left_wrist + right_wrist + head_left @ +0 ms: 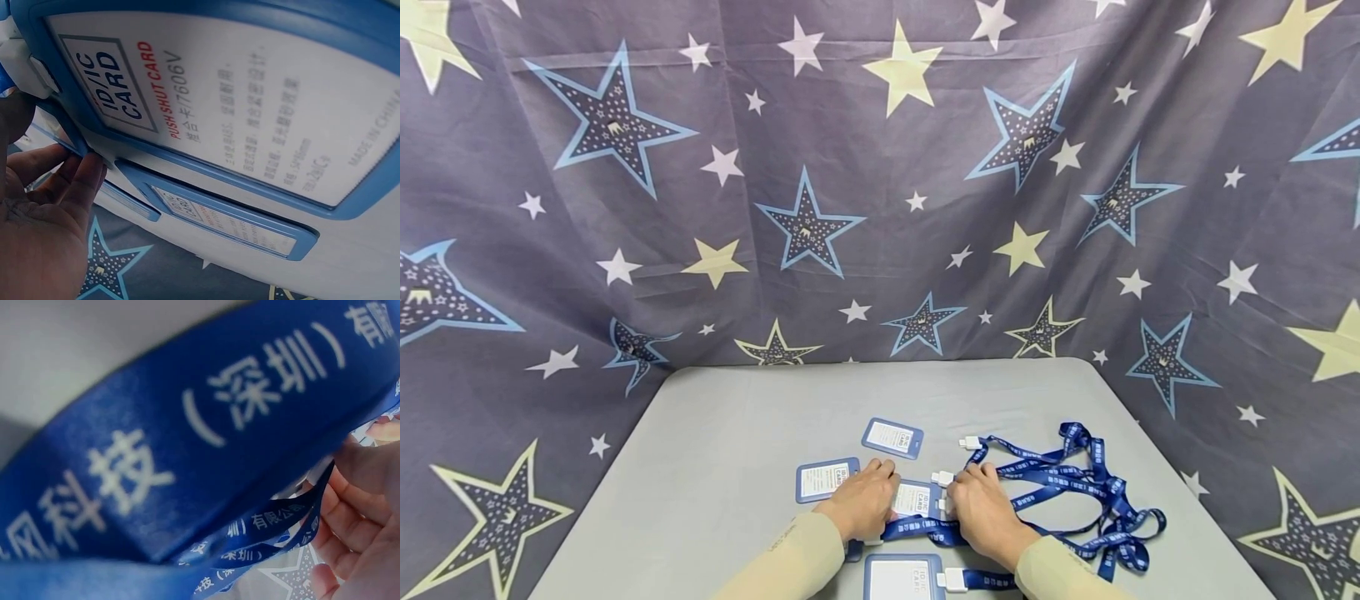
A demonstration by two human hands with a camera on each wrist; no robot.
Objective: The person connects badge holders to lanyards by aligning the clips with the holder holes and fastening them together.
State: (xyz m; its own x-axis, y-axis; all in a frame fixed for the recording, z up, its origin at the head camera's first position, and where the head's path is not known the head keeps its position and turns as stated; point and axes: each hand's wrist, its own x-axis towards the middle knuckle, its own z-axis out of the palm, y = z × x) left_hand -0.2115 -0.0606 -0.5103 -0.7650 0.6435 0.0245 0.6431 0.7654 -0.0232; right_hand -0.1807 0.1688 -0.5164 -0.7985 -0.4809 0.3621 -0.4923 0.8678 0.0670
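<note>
Left hand pose: we see the left hand (867, 498) reaching in from the near edge, palm turned down, its sleeve (797, 558) slanting in from the left.
Right hand pose: we find the right hand (988, 512) palm down too, just right of the middle card holder (914, 499), fingers pointing toward it.
Card holders: we count five blue-framed ones in the head view: the middle one, a far one (892, 438), a left one (826, 481), a near one (902, 577) and one mostly hidden below the left hand.
White clips: we make out at least four, among them the near clip (953, 579), joined to the near holder.
Blue lanyards: we cannot count them; they lie in a tangle (1112, 487) on the right of the table (737, 417).
Left fingers: we see thumb and fingers (84, 181) closed together on the edge of the middle card holder, which lies between the hands.
Right fingers: we see them curled in, pinching a lanyard (320, 501) around its clip end; the exact contact is partly hidden.
Front strap: we see another strap (917, 527) crossing the middle holder's near edge.
</note>
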